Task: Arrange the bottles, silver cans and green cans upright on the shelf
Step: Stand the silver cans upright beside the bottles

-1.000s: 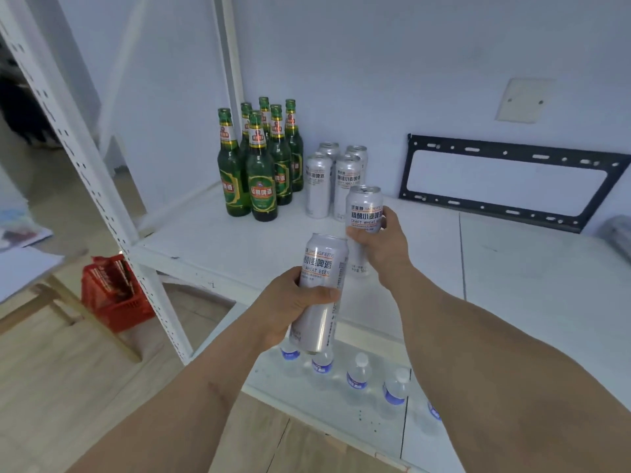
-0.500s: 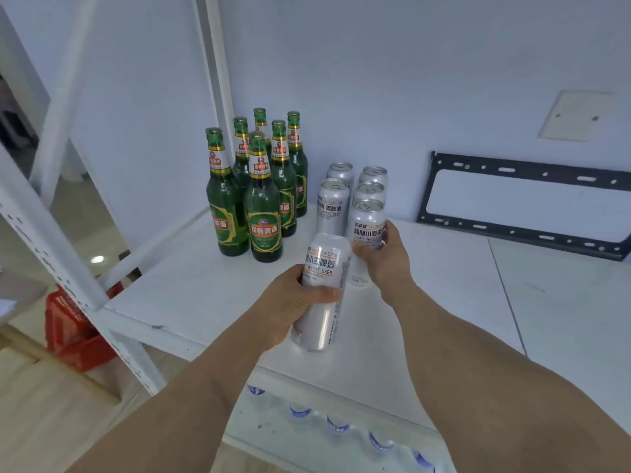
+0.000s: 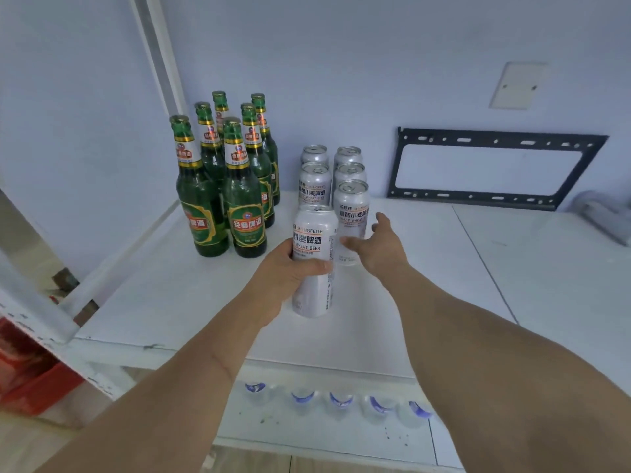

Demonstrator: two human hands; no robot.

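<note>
At the right of your view, a black metal mounting frame (image 3: 491,167) leans against the pale wall (image 3: 375,63), with a blank white cover plate (image 3: 517,85) on the wall above it. At the far right edge you can make out a grey, blurred object (image 3: 602,213). In the lower left sits a red crate (image 3: 30,377). Along the bottom, a row of clear water bottles with blue labels (image 3: 339,399) stands on a lower level.

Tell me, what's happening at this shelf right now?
A person is stocking a white shelf. The left hand grips a silver can, held just in front of a row of silver cans. The right hand, open, is beside the front can. Green bottles stand upright to the left.
</note>
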